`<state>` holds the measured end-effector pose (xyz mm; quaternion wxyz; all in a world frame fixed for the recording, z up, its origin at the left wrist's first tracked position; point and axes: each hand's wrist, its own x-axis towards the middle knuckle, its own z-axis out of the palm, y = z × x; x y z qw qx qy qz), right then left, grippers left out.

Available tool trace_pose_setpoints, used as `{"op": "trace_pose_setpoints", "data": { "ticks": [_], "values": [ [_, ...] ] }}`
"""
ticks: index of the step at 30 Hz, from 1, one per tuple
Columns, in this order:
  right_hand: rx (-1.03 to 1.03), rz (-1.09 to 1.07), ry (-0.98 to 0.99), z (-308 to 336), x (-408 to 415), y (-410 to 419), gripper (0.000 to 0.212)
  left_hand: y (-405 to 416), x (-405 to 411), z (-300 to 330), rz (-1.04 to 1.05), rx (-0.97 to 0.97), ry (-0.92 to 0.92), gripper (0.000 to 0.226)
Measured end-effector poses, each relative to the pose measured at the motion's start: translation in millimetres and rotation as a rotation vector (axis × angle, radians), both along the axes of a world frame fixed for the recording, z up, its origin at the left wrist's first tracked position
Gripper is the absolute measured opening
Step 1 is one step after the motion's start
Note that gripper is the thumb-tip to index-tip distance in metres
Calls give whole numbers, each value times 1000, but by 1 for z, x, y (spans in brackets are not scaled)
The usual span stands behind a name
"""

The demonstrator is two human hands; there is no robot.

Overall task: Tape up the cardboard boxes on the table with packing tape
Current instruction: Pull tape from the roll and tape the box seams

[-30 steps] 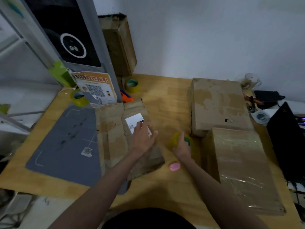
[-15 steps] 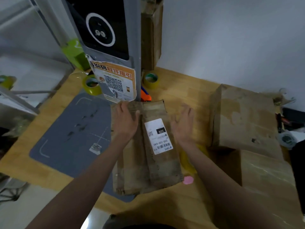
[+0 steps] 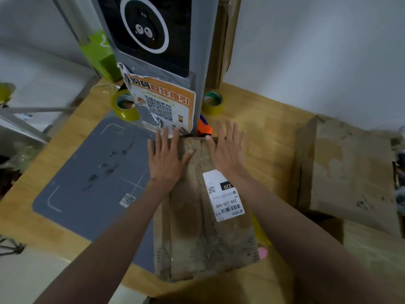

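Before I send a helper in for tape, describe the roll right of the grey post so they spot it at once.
Start at the tall grey post at the back of the wooden table. Just right of its base, near the wall, a yellow tape roll lies flat. Unlike the roll left of the post, no poster overlaps it.

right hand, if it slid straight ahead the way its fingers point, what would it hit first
Probably the orange object standing just past the far edge of the labelled box, beside the grey post. The right hand lies flat with fingers aimed that way, though depth is unclear and it could pass to the right toward the tape roll.
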<state>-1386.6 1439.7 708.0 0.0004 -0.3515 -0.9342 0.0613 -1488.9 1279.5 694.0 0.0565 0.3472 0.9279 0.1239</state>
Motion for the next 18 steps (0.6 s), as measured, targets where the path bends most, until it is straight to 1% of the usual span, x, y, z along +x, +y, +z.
{"op": "trace_pose_setpoints", "data": {
  "ticks": [3, 5, 6, 8, 9, 10, 11, 12, 13, 14, 16, 17, 18],
  "values": [
    [-90, -78, 12, -1, 3, 9, 70, -27, -15, -6, 132, 40, -61, 86],
    [-198, -136, 51, -1, 4, 11, 70, -35, -15, -5, 191, 182, -174, 87],
    [-284, -171, 95, 0, 5, 12, 70, -35, -13, -4, 227, 271, -268, 89],
    [-549, -259, 252, 6, 10, 15, 76, -32, -11, -6, 345, 430, -512, 92],
    [-713, -328, 322, 11, 13, 16, 81, -31, -11, -8, 412, 478, -612, 88],
    [-869, -418, 349, 17, 17, 17, 82, -30, -10, -10, 461, 490, -684, 77],
    [-996, -493, 336, 20, 21, 19, 77, -29, -10, -11, 475, 499, -731, 64],
    [-1078, -516, 311, 22, 25, 20, 65, -28, -10, -12, 466, 503, -756, 56],
    [-1111, -507, 306, 21, 30, 20, 56, -26, -9, -13, 448, 503, -773, 52],
    [-1121, -494, 336, 21, 33, 18, 52, -23, -9, -12, 425, 490, -767, 48],
    [-1098, -511, 394, 17, 36, 17, 51, -14, -9, -9, 377, 390, -674, 45],
    [-1082, -523, 406, 17, 36, 16, 51, -11, -10, -7, 352, 350, -628, 47],
    [-1079, -533, 410, 16, 35, 16, 52, -8, -12, -3, 333, 318, -625, 50]
  ]
}}
